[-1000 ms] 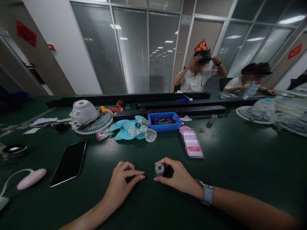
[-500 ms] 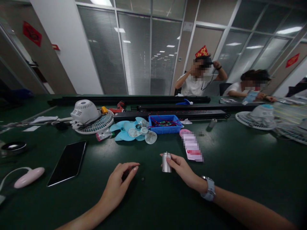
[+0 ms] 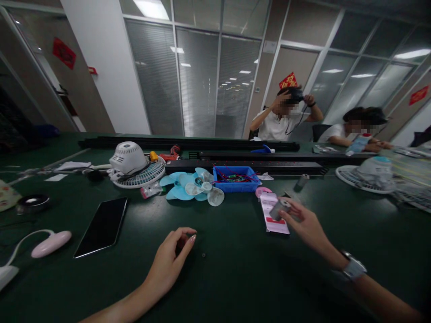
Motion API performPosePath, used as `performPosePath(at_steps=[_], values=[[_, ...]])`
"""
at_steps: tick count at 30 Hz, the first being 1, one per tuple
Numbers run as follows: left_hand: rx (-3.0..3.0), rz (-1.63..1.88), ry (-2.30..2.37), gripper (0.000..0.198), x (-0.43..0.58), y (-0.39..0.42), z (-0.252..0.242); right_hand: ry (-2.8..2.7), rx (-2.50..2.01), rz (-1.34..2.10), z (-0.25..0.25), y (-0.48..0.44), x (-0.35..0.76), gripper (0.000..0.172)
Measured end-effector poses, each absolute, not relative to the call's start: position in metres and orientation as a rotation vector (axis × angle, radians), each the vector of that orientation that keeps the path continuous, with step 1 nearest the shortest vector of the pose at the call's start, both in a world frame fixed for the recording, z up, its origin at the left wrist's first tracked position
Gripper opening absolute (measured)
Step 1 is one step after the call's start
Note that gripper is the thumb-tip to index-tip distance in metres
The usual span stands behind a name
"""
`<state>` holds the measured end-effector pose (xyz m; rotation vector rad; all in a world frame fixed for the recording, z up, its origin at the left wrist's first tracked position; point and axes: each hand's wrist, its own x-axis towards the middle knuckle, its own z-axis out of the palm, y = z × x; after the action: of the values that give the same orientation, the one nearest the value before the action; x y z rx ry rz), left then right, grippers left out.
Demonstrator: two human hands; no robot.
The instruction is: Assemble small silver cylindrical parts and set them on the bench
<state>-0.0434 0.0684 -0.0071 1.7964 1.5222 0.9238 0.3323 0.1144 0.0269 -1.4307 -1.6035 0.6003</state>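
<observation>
My right hand [image 3: 305, 224] holds a small silver cylinder, a little motor [image 3: 279, 209], lifted above the green table [image 3: 235, 278] and over a pink and white booklet [image 3: 274, 220]. My left hand [image 3: 171, 258] rests on the table near the front, its fingers curled and pinched around a small dark part that I cannot make out. A tiny dark screw [image 3: 204, 255] lies just right of that hand.
A black phone [image 3: 103, 226] and a pink mouse-like device [image 3: 50, 243] lie to the left. Behind are a white fan housing [image 3: 129, 159] on its grille, pale blue fan blades [image 3: 191, 188] and a blue parts bin [image 3: 237, 178]. Two people sit beyond the black rails.
My right hand has carried the silver motor up and to the right, from beside my left hand to above the pink booklet. My left hand has stayed in place.
</observation>
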Motion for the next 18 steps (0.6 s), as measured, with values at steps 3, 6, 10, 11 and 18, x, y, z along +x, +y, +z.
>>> performPosePath(at_steps=[3, 6, 10, 11, 18], values=[[1.784, 0.901, 1.52, 0.035, -0.042, 0.069, -0.005, -1.6, -1.658, 0.155, 0.014, 0.118, 0.397, 0.061], [1.78, 0.893, 1.524, 0.036, -0.042, 0.068, -0.004, -1.566, -1.82, -0.013, -0.008, 0.118, 0.444, 0.061], [1.782, 0.891, 1.53, 0.037, -0.043, 0.068, -0.004, -1.599, -1.885, -0.004, -0.026, 0.119, 0.469, 0.061], [1.779, 0.89, 1.529, 0.037, -0.043, 0.068, -0.004, -1.603, -1.881, 0.02, -0.025, 0.119, 0.469, 0.062], [1.734, 0.93, 1.498, 0.037, -0.044, 0.069, -0.009, -1.705, -1.57, -0.454, 0.038, 0.099, 0.387, 0.058]])
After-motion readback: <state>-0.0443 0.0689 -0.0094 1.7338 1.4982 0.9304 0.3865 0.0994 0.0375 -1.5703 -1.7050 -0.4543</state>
